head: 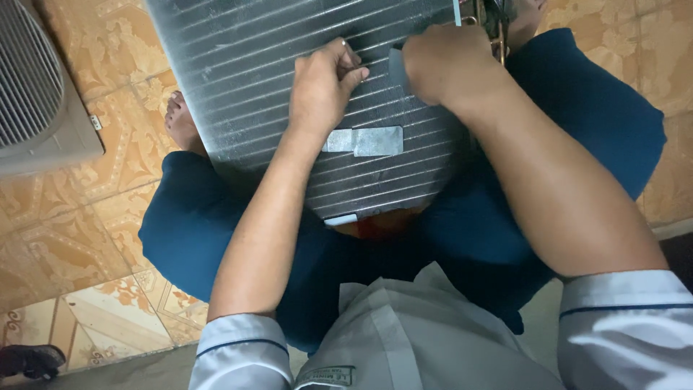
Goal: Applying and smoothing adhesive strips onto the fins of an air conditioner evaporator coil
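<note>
So the finned coil panel is lying across the lap, tilted, above the tiled floor. Left hand has its fingers curled down on the fins, pinching what looks like a thin bit of metal, hard to say from this angle. Right hand is closed around a small grey tool at the fins. I'd go along the fin lines with light pressure, and keep the left hand bracing close to the tool. The flat metal tab sits just below.

Silver finned coil panel, tilted across lap, taped patch
</note>
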